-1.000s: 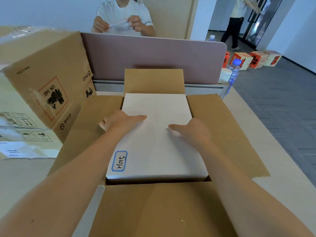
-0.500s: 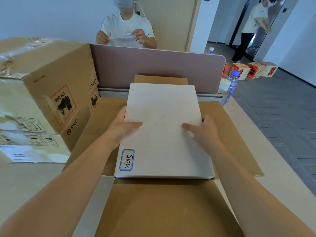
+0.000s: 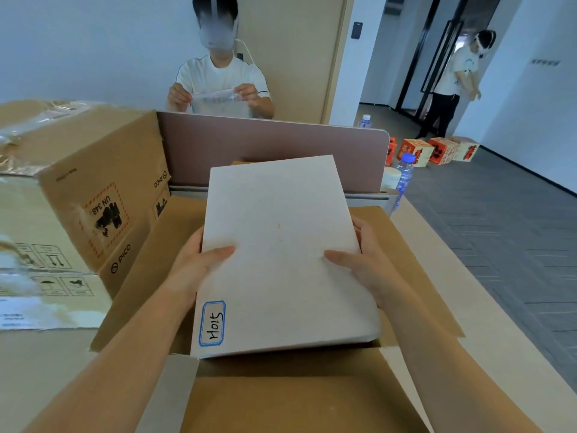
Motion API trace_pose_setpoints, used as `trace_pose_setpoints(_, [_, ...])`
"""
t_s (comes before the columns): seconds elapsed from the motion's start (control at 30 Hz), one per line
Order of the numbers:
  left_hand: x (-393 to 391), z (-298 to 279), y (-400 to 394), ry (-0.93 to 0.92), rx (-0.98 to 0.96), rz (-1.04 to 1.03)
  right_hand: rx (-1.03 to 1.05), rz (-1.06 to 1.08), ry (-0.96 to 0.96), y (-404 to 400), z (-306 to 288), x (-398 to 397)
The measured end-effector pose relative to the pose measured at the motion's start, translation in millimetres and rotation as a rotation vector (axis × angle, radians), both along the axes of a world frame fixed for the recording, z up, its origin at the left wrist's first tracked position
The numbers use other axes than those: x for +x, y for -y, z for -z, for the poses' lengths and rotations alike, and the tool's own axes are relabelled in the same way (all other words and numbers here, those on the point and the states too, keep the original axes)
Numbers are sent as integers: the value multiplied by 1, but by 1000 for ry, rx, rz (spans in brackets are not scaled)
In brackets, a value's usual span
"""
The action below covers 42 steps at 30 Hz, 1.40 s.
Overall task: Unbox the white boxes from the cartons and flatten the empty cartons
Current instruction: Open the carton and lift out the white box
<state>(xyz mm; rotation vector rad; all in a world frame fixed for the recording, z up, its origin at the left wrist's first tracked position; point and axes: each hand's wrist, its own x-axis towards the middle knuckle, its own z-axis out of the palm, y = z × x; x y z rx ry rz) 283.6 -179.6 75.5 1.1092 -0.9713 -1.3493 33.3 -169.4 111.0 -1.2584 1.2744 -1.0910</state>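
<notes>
A flat white box (image 3: 281, 254) with a blue-framed label "H015" at its near left corner is held above an open brown carton (image 3: 299, 398), tilted with its far end raised. My left hand (image 3: 199, 264) grips its left edge, thumb on top. My right hand (image 3: 362, 264) grips its right edge the same way. The carton's four flaps are spread wide on the table; its inside is hidden by the box.
A large taped brown carton (image 3: 93, 189) stands at the left. A pink desk divider (image 3: 274, 151) runs behind, with a seated person beyond it. A water bottle (image 3: 404, 176) stands at the right table edge. Another person and orange boxes (image 3: 431, 151) are on the floor far right.
Both hands moved from the top of the white box to its side edges and lifted it up out of the carton, its far end rising.
</notes>
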Motion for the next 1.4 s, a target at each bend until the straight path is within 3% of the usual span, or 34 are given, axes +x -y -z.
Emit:
trace_pose_setpoints(0.37, [2,-72,5,42,-241,130,-200,92,89,-5,-51,0])
trace_pose_setpoints(0.7, [-51,-125,22,72,-445,218,-338,176,99,-8,-101,-44])
trace_pose_setpoints(1.07, [-199,-138,46,99,-413,287,-389,232,114,1,-102,-192])
trace_pose_setpoints(1.4, [-387,-97,74,124,-308,283,-229,230,30,36,-63,-376])
